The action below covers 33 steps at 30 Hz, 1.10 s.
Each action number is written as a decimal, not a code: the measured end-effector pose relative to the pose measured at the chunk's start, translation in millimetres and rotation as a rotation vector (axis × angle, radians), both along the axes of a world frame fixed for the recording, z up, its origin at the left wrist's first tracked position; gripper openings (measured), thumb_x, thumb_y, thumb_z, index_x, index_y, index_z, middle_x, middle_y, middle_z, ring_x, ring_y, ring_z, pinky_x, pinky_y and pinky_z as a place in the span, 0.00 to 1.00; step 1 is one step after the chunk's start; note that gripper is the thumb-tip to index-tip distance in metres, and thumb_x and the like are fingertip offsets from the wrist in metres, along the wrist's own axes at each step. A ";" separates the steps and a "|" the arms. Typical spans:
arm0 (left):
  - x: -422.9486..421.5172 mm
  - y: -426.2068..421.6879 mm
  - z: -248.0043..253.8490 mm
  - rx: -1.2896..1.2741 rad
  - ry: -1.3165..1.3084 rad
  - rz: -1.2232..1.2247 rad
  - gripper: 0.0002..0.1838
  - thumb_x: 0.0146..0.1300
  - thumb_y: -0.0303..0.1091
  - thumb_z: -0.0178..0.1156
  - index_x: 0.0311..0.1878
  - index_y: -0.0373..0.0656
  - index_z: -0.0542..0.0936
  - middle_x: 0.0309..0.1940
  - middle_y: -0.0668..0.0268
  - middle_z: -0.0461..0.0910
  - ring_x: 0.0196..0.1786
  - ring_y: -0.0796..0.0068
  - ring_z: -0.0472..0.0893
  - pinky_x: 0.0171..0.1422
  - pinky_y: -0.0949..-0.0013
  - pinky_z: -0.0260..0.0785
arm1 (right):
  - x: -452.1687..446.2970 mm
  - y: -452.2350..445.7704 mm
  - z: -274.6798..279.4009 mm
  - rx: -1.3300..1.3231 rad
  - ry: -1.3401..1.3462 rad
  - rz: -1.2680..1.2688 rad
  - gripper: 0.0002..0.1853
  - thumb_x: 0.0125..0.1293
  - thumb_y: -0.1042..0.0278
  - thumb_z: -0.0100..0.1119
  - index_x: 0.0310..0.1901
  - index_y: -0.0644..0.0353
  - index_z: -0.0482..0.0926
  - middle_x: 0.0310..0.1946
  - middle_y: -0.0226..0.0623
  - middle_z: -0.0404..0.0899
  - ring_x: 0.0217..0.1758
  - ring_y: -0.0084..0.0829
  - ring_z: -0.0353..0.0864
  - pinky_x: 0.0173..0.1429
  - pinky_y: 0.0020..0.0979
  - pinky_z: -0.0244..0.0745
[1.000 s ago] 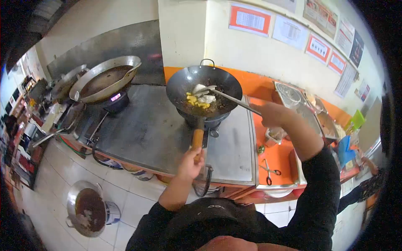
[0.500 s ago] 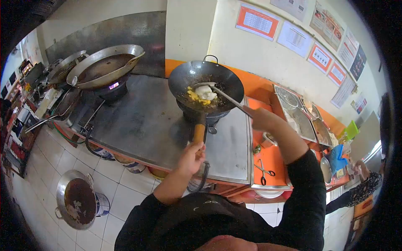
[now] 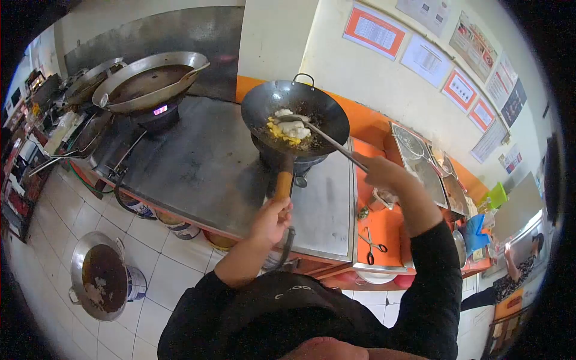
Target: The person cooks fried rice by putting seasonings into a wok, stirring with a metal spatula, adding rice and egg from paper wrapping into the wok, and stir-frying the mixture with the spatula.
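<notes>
- The person's left hand (image 3: 273, 222) was wrapped around the wooden handle (image 3: 284, 183) of a wok, fingers curled in, above the front edge of the steel counter (image 3: 204, 162).
- The right hand (image 3: 384, 174) was closed around the upper end of a long-handled metal utensil (image 3: 330, 139), out past the wok's right rim.
- The dark wok (image 3: 327, 108) lay just beyond the left hand, at the far end of the handle, seated on a burner (image 3: 303, 163) near the counter's back edge, towards its right end.
- Inside it, well apart from both hands, were white food (image 3: 294, 130) and yellow pieces (image 3: 282, 135) beside it; the utensil's head touched the white food.
- Past the counter's right edge, an orange counter (image 3: 369, 204) held scissors (image 3: 372, 246) with open blades near its front left corner, and metal trays (image 3: 414, 150) along its back edge.
- A wide pan of dark liquid (image 3: 150, 87) stood near the steel counter's back left corner.
- Another metal pan (image 3: 81, 258) was low by the tiled floor, at left.
- A second person (image 3: 516, 273) stood far right.
</notes>
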<state>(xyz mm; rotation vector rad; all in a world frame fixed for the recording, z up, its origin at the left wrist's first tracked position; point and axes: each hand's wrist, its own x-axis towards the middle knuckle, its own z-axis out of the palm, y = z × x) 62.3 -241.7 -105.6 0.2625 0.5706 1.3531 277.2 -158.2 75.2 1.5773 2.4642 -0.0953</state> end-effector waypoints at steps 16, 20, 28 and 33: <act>1.6 1.9 -9.2 0.008 -0.042 0.018 0.12 0.49 0.32 0.61 0.36 0.44 0.71 0.29 0.68 0.70 0.25 0.79 0.68 0.23 0.77 0.59 | 30.1 -46.3 92.0 0.005 -0.247 -0.026 0.37 0.46 0.69 0.56 0.61 0.46 0.55 0.33 0.50 0.76 0.36 0.43 0.76 0.43 0.37 0.67; 1.2 0.7 -6.0 0.003 -0.053 -0.002 0.12 0.49 0.31 0.61 0.36 0.44 0.71 0.29 0.68 0.70 0.25 0.79 0.68 0.23 0.77 0.58 | 36.6 -80.0 115.0 -0.043 -0.290 0.018 0.36 0.48 0.72 0.52 0.62 0.42 0.54 0.33 0.51 0.75 0.34 0.44 0.76 0.40 0.39 0.67; 0.1 1.1 -4.6 0.011 -0.001 -0.012 0.10 0.51 0.34 0.59 0.35 0.45 0.70 0.25 0.70 0.70 0.23 0.81 0.68 0.20 0.79 0.58 | 22.9 -16.2 -3.9 -0.002 -0.018 -0.048 0.37 0.46 0.76 0.47 0.62 0.50 0.51 0.26 0.56 0.75 0.30 0.51 0.76 0.36 0.43 0.72; 3.7 1.0 -2.8 0.013 0.016 0.014 0.10 0.52 0.34 0.59 0.36 0.45 0.70 0.25 0.69 0.71 0.23 0.81 0.68 0.20 0.80 0.58 | 24.8 -0.4 -1.6 0.109 0.160 0.044 0.37 0.45 0.76 0.47 0.61 0.49 0.53 0.26 0.56 0.74 0.31 0.49 0.76 0.37 0.41 0.70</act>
